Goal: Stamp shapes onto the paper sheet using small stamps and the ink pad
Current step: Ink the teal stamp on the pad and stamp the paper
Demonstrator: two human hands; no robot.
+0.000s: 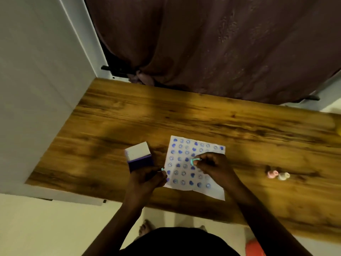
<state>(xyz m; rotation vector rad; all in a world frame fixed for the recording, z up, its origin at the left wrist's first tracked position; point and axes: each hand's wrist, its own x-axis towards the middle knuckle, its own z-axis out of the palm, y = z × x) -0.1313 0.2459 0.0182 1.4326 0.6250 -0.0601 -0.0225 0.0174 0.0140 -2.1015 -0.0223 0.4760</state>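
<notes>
Fingertips of the right hand point(212, 164) pinch a small teal stamp point(195, 160) over the paper sheet point(212, 189), among rows of blue prints. The left hand point(147, 179) has a closed grip on a teal piece point(162, 169), beside the purple ink pad point(139, 157) on the tabletop point(239, 126).

white paper sheet point(214, 189) blue-stamped, teal stamp point(195, 160)
</notes>
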